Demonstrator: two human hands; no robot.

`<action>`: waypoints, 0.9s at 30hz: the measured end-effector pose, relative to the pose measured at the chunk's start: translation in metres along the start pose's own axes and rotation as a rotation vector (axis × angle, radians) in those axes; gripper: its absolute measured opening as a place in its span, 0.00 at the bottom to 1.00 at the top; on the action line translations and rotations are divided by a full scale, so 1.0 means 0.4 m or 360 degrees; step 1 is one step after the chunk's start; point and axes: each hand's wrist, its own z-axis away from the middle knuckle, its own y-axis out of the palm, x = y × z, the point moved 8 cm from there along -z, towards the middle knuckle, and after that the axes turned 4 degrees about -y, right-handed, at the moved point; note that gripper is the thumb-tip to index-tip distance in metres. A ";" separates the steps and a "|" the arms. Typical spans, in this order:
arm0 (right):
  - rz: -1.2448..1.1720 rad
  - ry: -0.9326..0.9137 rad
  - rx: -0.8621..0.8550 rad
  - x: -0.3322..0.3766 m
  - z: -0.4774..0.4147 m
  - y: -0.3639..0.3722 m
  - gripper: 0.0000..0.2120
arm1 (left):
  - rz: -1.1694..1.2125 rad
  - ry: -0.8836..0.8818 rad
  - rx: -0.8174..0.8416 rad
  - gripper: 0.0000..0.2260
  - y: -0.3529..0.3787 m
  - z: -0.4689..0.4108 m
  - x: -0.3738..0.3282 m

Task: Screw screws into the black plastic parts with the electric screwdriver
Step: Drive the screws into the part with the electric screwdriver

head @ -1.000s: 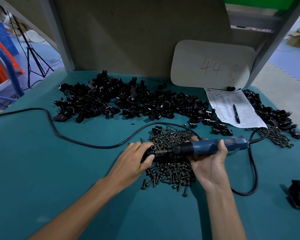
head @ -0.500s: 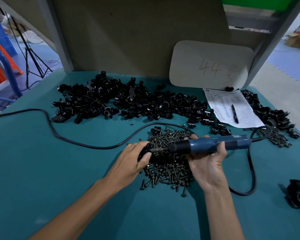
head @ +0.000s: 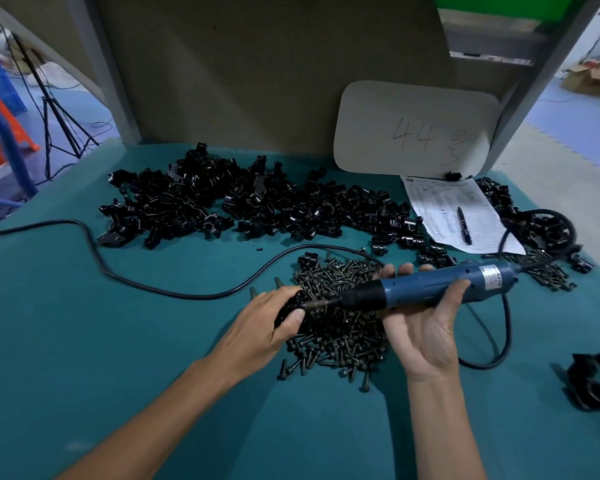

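In frame centre the R hand (head: pixel 426 330) grips the screwdriver (head: pixel 426 288) nearly level, tip pointing left into the black part (head: pixel 286 307) which the L hand (head: pixel 267 327) pinches, just above the screws (head: pixel 340 341).

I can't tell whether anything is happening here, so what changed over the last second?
Little. The right hand tipped the rear of the electric screwdriver slightly upward, and its cable swung into a loop over the right-hand pile of black parts. Nothing was taken or let go: the left hand still holds a black plastic part at the bit, above the screw pile.
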 end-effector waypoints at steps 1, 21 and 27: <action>0.0038 -0.0017 -0.0011 0.004 -0.001 0.003 0.20 | 0.0008 0.0002 0.0006 0.25 0.001 0.002 -0.005; 0.3198 0.0139 -0.0445 0.222 0.055 -0.148 0.34 | 0.1678 -0.0815 0.0176 0.23 -0.102 -0.004 -0.020; 0.3699 -0.0139 -0.0302 0.177 0.045 -0.038 0.36 | 0.1071 -0.0598 0.0061 0.17 -0.129 -0.012 -0.026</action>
